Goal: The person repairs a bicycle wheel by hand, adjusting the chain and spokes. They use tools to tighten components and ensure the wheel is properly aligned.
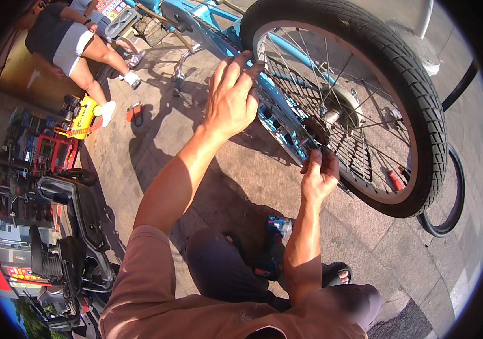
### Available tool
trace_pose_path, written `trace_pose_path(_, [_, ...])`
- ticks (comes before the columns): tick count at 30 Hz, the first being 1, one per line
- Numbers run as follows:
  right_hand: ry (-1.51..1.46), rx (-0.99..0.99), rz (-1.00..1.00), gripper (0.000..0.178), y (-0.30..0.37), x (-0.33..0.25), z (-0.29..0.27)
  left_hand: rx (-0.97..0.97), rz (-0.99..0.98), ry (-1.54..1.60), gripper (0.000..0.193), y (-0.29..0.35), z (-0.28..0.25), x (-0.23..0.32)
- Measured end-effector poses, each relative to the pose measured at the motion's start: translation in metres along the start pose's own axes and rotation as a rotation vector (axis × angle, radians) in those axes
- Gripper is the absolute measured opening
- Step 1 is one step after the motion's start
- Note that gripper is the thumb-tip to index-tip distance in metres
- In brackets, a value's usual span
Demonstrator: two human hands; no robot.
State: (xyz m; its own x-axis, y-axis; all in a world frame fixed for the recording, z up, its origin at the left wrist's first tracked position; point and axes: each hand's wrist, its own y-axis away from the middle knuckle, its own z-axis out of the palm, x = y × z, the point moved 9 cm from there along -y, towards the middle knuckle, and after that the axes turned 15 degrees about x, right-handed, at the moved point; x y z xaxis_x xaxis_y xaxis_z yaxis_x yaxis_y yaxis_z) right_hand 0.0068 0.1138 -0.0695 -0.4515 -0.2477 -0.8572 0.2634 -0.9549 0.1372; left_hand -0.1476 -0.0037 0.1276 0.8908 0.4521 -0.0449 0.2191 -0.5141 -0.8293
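Observation:
A bicycle wheel with a black tyre [432, 121] sits in a light blue frame [280, 100] in front of me. My left hand [231, 97] lies over the frame beside the wheel, its fingers curled round the blue bar. Close to the wheel's hub [332, 117], at the near end of that bar, my right hand [320, 174] has thumb and fingers pinched together. Whatever small part they hold is hidden. The chain and sprocket show dark between the bar and the spokes. A blue and black cordless power tool [278, 226] rests on the ground between my legs.
A red-handled tool [395, 180] appears beyond the spokes. A black rubber loop [452, 210] lies at the right. An orange object [134, 113] is on the paving at the left, near a yellow machine [86, 116] and a seated person [74, 48]. A dark motorbike [74, 248] stands lower left.

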Motion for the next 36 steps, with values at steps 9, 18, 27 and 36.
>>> trace_pose_path(9, [0.018,0.012,-0.003,0.018,0.002,-0.003,0.001,-0.079,-0.01,-0.085,0.054,-0.003,-0.002,-0.004])
trace_pose_path(18, [0.072,-0.026,0.072,0.015,0.004,0.006,0.002,-0.018,-0.004,-0.024,0.06,-0.001,-0.004,0.001])
trace_pose_path(27, [0.151,-0.012,-0.058,0.014,-0.002,-0.005,0.0,0.011,0.019,0.005,0.057,-0.006,0.001,0.003])
trace_pose_path(36, [0.099,-0.074,-0.056,0.017,-0.001,0.003,0.003,0.023,0.009,0.01,0.055,-0.006,0.003,0.003])
